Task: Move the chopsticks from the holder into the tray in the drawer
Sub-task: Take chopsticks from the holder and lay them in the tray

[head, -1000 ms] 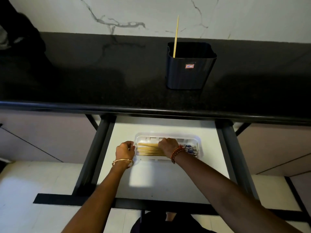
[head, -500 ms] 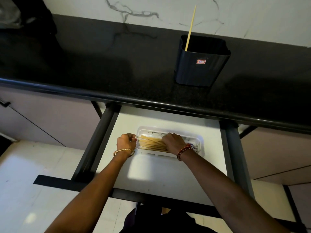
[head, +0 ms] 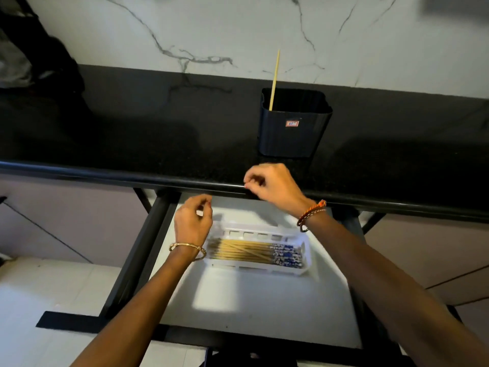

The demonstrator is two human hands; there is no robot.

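The black counter [head: 132, 133] spans mid-frame, above the open drawer [head: 254, 300] at lower centre. The dark holder [head: 291, 128], right of centre, has one chopstick [head: 274, 78] left in it. The clear tray [head: 304, 268] holds the bundled chopsticks [head: 251, 251]. The step in hand looks like fetching that last stick, so the next move is a reach up to pinch it. Both hands were on the tray before; now the right hand [head: 272, 186] is up at the counter edge and the left hand [head: 193, 221] hovers left of centre, both loosely curled and empty.
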